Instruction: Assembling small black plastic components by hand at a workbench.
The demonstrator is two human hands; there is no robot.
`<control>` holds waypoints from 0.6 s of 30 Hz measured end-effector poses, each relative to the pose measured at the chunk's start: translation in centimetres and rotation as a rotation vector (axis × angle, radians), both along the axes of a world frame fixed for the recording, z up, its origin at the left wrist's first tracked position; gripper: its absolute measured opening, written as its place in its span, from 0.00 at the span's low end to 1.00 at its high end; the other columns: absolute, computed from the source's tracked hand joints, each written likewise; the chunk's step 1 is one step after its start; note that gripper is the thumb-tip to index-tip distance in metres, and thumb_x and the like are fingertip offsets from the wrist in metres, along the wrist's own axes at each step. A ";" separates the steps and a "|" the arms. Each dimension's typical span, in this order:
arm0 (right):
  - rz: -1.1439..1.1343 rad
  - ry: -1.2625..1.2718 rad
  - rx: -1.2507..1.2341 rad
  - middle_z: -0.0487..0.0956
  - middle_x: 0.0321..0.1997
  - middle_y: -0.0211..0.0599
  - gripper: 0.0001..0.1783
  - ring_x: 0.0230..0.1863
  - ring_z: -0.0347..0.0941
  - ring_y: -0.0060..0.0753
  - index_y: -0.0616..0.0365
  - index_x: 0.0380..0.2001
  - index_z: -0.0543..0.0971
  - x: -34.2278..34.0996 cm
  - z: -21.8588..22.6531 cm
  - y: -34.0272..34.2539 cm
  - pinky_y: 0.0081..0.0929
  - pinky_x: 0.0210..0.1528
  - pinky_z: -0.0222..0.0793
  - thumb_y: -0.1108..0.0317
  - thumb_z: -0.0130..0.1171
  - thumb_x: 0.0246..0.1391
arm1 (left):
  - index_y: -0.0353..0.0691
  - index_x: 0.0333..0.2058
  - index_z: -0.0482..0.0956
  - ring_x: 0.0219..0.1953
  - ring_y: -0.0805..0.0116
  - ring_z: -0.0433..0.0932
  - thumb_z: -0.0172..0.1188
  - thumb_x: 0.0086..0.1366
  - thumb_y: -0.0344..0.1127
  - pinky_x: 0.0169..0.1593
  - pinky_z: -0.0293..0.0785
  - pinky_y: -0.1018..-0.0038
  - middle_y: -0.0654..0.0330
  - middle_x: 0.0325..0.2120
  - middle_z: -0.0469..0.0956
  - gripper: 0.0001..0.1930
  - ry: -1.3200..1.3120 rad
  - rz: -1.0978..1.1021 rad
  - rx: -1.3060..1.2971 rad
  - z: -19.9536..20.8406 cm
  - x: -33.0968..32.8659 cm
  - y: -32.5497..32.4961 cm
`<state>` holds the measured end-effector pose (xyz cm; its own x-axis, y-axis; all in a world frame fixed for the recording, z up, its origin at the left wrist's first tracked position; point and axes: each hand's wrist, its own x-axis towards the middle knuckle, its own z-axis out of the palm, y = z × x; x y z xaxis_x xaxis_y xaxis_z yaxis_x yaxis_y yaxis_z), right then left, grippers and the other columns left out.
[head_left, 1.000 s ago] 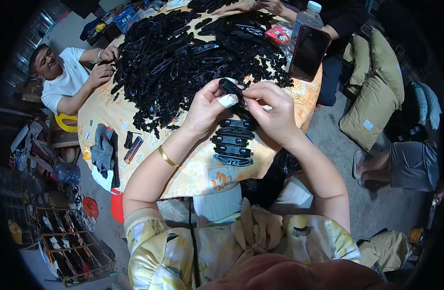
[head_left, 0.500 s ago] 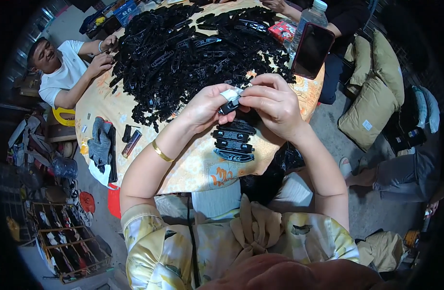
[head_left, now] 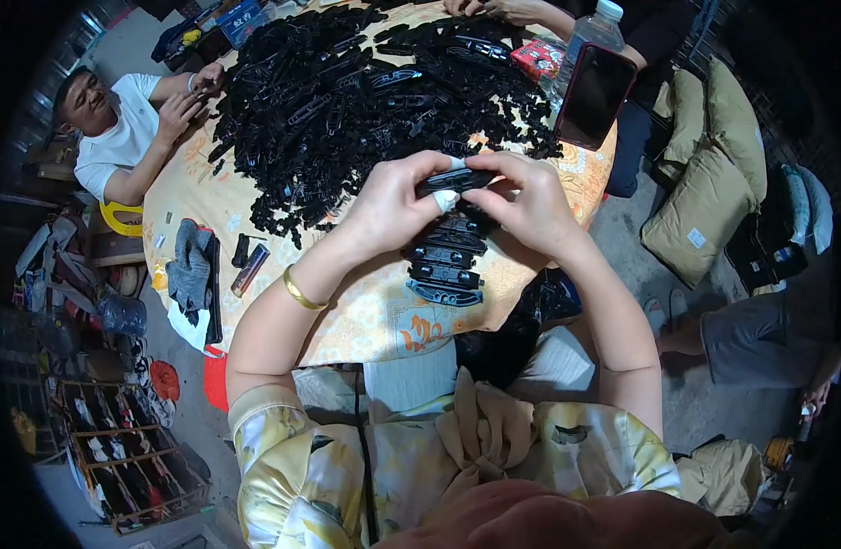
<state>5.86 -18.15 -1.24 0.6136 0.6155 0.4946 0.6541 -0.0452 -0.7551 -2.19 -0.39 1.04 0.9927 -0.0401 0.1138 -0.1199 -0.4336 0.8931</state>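
Note:
Between my two hands is a long black plastic part point(head_left: 455, 180), held level above the table. My left hand point(head_left: 398, 197) grips its left end, with white wrapping on the thumb and a fingertip. Thumb and fingers of my right hand point(head_left: 521, 197) pinch the other end. Just below my hands, a short column of similar black parts point(head_left: 444, 261) lies side by side on the patterned tablecloth point(head_left: 366, 316). Past my hands spreads a big heap of black plastic parts point(head_left: 347, 110).
A phone point(head_left: 595, 96) leans against a clear bottle point(head_left: 590, 41) at the right. On the left lie a grey glove point(head_left: 192, 265) and a small tube point(head_left: 250, 270). A person in white point(head_left: 123, 128) works at the left edge; another person's hands point(head_left: 503, 9) are at the far side.
My hands have turned the black part from a tilted hold to a level one, one hand at each end. The person at the left has raised their hands slightly.

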 end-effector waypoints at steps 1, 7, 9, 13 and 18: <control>-0.013 -0.005 -0.047 0.78 0.39 0.44 0.17 0.37 0.77 0.31 0.66 0.38 0.78 0.1 0.2 -0.1 0.23 0.37 0.75 0.75 0.66 0.41 | 0.32 0.44 0.72 0.31 0.77 0.77 0.57 0.57 0.27 0.36 0.73 0.80 0.59 0.29 0.79 0.15 -0.037 0.022 0.159 0.5 -0.2 -0.3; -0.023 0.184 -0.066 0.80 0.35 0.35 0.18 0.34 0.75 0.21 0.64 0.36 0.79 1.8 -0.3 0.3 0.18 0.36 0.73 0.74 0.69 0.38 | 0.33 0.44 0.72 0.32 0.67 0.78 0.56 0.55 0.27 0.36 0.73 0.73 0.52 0.31 0.78 0.16 -0.154 0.032 0.236 -0.3 0.8 -0.4; 0.001 0.375 -0.010 0.79 0.34 0.32 0.16 0.32 0.75 0.18 0.62 0.40 0.78 3.3 0.0 0.0 0.17 0.34 0.72 0.69 0.64 0.46 | 0.33 0.44 0.72 0.34 0.64 0.77 0.56 0.55 0.27 0.39 0.72 0.72 0.51 0.32 0.77 0.16 -0.267 -0.002 0.364 -1.6 1.4 0.1; -0.155 0.123 -0.081 0.79 0.31 0.33 0.13 0.30 0.74 0.20 0.61 0.38 0.79 6.4 -2.2 -0.4 0.18 0.31 0.70 0.66 0.60 0.51 | 0.32 0.41 0.72 0.37 0.54 0.74 0.57 0.52 0.30 0.43 0.70 0.67 0.50 0.33 0.75 0.16 -0.270 -0.183 0.518 -2.0 1.2 -0.3; -0.228 -0.380 -0.213 0.77 0.29 0.39 0.10 0.31 0.74 0.42 0.58 0.29 0.80 4.9 -3.6 0.9 0.32 0.34 0.71 0.65 0.63 0.43 | 0.31 0.37 0.76 0.33 0.61 0.76 0.60 0.52 0.34 0.39 0.72 0.70 0.54 0.31 0.77 0.15 -0.091 -0.335 0.467 -1.5 0.6 0.0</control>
